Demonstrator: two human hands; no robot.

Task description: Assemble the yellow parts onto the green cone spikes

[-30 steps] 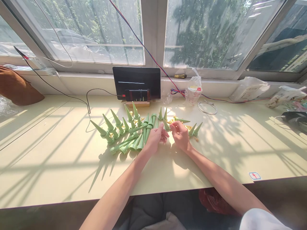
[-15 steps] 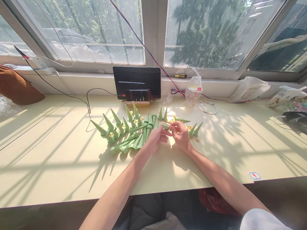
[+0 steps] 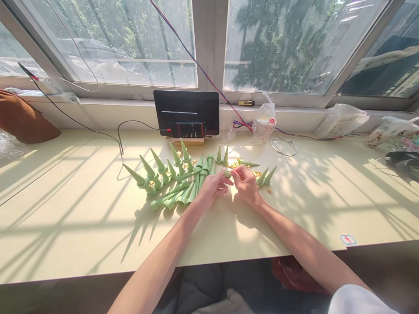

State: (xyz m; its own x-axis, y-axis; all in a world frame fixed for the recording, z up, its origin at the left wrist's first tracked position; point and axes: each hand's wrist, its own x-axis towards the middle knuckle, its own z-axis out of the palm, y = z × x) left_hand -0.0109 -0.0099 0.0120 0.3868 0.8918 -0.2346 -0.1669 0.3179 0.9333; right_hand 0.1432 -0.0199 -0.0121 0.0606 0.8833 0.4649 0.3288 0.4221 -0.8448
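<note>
Between the thumb and fingers of my left hand (image 3: 213, 185) is a green plastic watering spike (image 3: 227, 173), mostly hidden by the fingers and lying tilted. My right hand (image 3: 246, 184) pinches at the spike's right end; whatever small part its fingertips hold is too small to make out. Left of the hands lies a heap of green spikes (image 3: 183, 192). Behind it, a row of pointed spikes (image 3: 159, 163) stands upright with yellow pieces among them. Small yellow parts (image 3: 234, 164) and two short upright cones (image 3: 221, 155) are just beyond my fingers. Two more cones (image 3: 266, 176) stand right of my right hand.
A tablet (image 3: 186, 107) with a phone (image 3: 188, 129) in front leans at the window sill, with a black cable (image 3: 137, 123) running left. Behind my hands are a bagged cup (image 3: 264, 124), a coiled wire (image 3: 283, 147) and a yellow-black cutter (image 3: 246, 103). Plastic bags (image 3: 342, 122) lie right.
The held spike has turned from pointing up to lying tilted within my left fingers, its tip now out of sight. Both hands stay in nearly the same place.
</note>
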